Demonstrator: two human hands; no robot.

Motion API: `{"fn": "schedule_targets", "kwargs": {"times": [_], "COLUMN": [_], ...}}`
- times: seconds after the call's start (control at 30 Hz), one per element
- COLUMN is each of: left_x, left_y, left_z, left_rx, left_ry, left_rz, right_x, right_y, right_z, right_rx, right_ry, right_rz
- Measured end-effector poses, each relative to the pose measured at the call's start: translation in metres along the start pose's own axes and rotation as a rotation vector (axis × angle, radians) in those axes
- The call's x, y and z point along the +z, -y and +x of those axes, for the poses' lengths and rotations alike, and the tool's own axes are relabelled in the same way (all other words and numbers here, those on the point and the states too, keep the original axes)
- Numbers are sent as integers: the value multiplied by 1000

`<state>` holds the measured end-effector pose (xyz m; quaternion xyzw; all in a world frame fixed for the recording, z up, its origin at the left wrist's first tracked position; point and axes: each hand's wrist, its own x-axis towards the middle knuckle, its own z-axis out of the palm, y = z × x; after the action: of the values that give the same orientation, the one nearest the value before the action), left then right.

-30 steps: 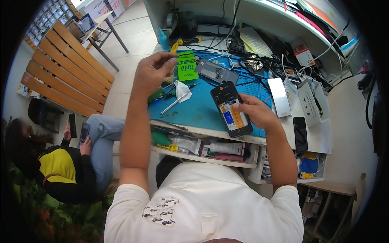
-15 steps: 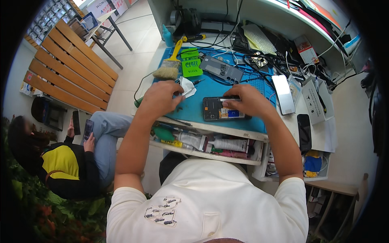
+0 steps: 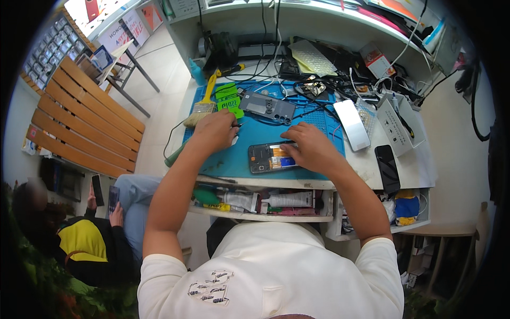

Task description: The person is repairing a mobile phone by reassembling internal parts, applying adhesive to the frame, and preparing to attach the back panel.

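Observation:
An opened smartphone (image 3: 264, 158) lies on the blue work mat (image 3: 228, 165), its back off and its inner parts and a blue patch showing. Over its right end is my right hand (image 3: 313, 149), with thumb and fingers gripping the upper right edge. My left hand (image 3: 212, 132) is curled low over the mat, its fingertips closed at the end of a slim dark pointed tool (image 3: 241, 124). A bit of white tissue (image 3: 234, 140) pokes out beneath that hand. Just beyond it are a wide yellow-handled brush (image 3: 201, 112) and a bright green packet (image 3: 229, 108).
A grey phone back (image 3: 267, 106) lies farther back, before tangled cables. To the right are a silver phone (image 3: 352, 125), a black phone (image 3: 387, 169) and a white box (image 3: 398, 125). An open drawer (image 3: 255, 212) with tubes juts toward me. A seated person (image 3: 82, 239) holds phones at left.
My left hand has come over the tissue and reached the slim tool. The right hand stays on the opened phone. The whole view has shifted, so the bench appears lower and farther left.

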<state>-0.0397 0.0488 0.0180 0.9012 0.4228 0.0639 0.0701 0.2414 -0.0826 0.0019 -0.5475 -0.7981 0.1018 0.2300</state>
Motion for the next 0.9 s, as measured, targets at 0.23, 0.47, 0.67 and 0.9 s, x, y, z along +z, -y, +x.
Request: {"fn": "schedule_targets", "kwargs": {"times": [0.23,0.47,0.67,0.9], "left_x": [-17,-16,-18,-25], "left_y": [12,25,26,48], "left_z": [-15,-24,-30,-39], "left_rx": [-36,-16,-2,-168], "left_ry": [-295,-351,-423,-154], "left_rz": [-483,-616,-630,-905], "right_x": [27,39,52,70], "right_y": [21,49,71,80], "right_z": [43,97,120,130], "right_rx": [-45,14,154,-71], "right_ry": [-151,-139,-47,-137], "right_rz": [126,605,724,558]}}
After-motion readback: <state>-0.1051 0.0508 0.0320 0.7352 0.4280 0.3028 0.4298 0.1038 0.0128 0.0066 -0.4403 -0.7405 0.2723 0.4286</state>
